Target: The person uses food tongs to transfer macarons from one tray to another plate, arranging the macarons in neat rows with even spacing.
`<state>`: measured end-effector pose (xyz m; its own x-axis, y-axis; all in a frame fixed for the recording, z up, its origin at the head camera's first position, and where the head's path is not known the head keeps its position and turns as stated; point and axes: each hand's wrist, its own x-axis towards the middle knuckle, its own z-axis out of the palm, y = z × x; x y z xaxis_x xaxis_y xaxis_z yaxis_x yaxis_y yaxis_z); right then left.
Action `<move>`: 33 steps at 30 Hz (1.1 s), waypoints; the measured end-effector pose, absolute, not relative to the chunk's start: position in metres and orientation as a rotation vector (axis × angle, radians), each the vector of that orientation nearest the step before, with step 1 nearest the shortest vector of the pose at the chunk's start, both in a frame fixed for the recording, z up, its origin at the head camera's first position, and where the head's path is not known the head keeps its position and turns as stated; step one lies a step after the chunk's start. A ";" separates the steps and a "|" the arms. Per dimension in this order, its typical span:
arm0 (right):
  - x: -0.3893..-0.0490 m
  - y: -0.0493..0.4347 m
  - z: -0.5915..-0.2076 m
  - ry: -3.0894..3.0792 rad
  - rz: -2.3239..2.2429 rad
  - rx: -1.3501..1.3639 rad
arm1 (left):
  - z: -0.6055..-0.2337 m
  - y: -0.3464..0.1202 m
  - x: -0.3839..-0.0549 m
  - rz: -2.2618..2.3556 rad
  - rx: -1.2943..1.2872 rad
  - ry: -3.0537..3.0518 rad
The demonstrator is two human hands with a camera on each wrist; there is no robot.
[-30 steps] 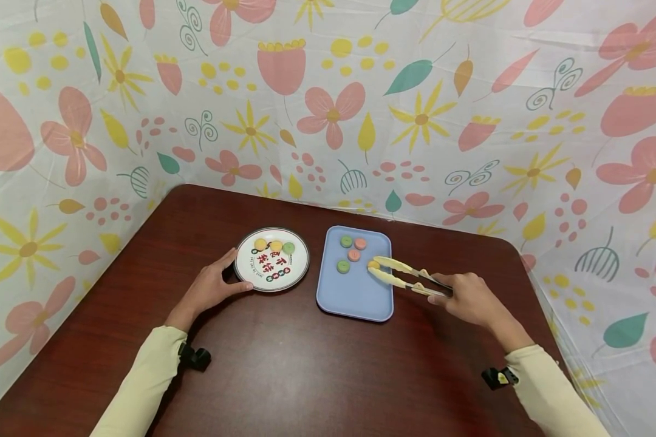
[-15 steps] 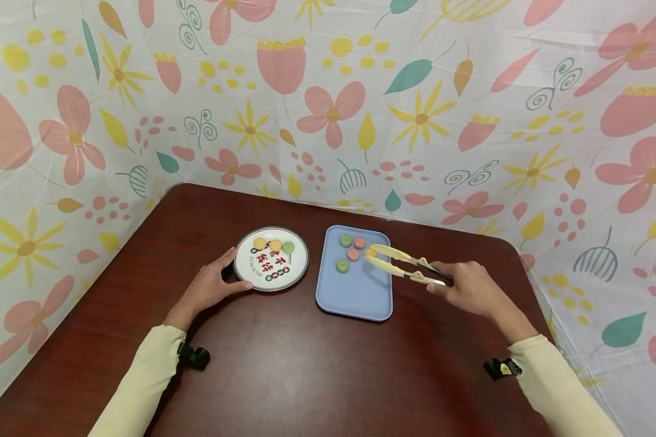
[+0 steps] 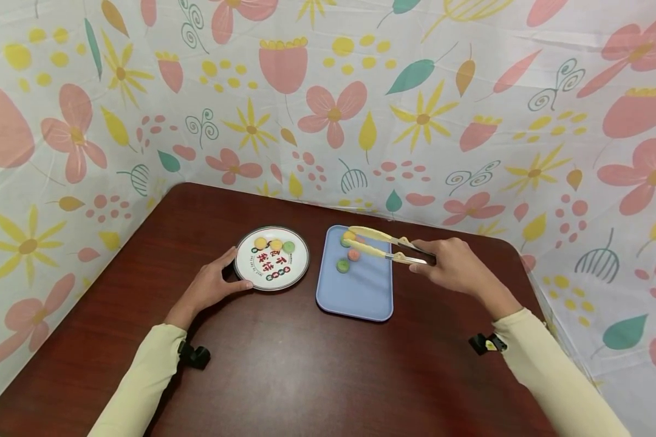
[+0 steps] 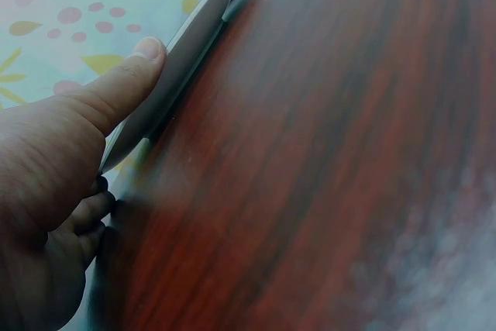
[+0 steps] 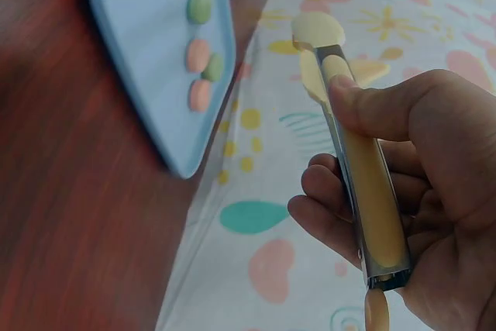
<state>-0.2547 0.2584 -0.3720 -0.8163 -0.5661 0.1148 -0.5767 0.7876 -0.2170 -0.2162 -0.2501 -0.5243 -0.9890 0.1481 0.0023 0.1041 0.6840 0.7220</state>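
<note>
My left hand (image 3: 205,290) grips the left side of a white plate (image 3: 299,267) printed with red characters; in the left wrist view its thumb (image 4: 132,75) lies over the rim. Two yellow macarons and a green macaron (image 3: 288,247) sit along the plate's far part. My right hand (image 3: 456,264) holds cream-tipped metal tongs (image 3: 373,235), pinching a yellow macaron (image 3: 350,235) above the far part of a blue tray (image 3: 355,297). On that tray lie green macarons (image 3: 342,265) and pink macarons (image 3: 353,255); the tongs partly cover some. The right wrist view shows the tongs' handle (image 5: 372,191) in my fingers.
The plate and tray stand apart on a dark red-brown table (image 3: 284,364). A flower-printed cloth (image 3: 328,158) hangs behind the table's far edge and along both sides. Black wrist cameras sit at both cuffs.
The tongs with the yellow macaron have risen from the tray's right side and moved left and toward its far end. My left hand and the plate have stayed put.
</note>
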 end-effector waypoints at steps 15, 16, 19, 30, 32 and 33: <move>-0.273 0.201 -0.365 -2.873 0.470 1.068 | -0.523 -0.249 -0.218 1.200 0.209 2.847; -0.274 0.197 -0.365 -2.864 0.463 1.079 | -0.523 -0.249 -0.218 1.198 0.208 2.846; -0.277 0.186 -0.367 -2.843 0.444 1.120 | -0.523 -0.249 -0.218 1.191 0.204 2.842; -0.289 0.146 -0.387 -2.862 0.528 1.244 | -0.524 -0.251 -0.217 1.182 0.189 2.836; -0.290 0.139 -0.391 -2.856 0.522 1.268 | -0.524 -0.251 -0.217 1.178 0.186 2.838; -0.291 0.135 -0.393 -2.856 0.517 1.280 | -0.524 -0.250 -0.217 1.177 0.185 2.840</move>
